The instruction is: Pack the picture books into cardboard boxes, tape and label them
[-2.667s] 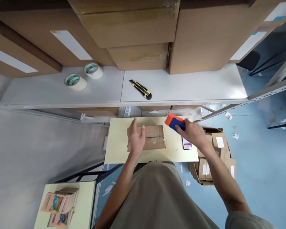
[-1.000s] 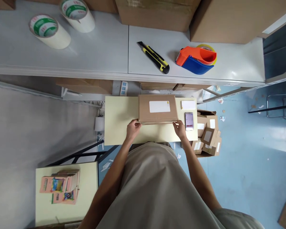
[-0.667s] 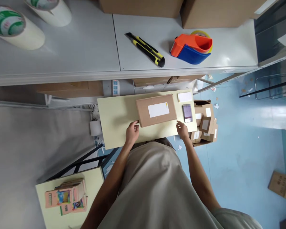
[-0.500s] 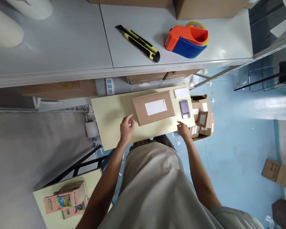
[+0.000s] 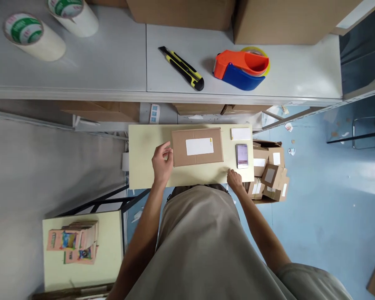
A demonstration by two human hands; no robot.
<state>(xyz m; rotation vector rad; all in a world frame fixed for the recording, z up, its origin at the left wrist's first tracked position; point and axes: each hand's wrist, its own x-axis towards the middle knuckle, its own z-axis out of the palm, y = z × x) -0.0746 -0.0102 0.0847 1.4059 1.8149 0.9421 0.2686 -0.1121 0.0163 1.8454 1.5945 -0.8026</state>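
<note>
"One brown box lies flat on my pale table, white label facing up."

"What are your hands doing?"

"My left hand is half open and holds nothing, just beside the box's left edge."

"And the right?"

"My right hand has its fingers curled, at the table's near edge, near the phone. I can't tell if it holds anything."

The table bears a carton (labelled) and phone
</note>
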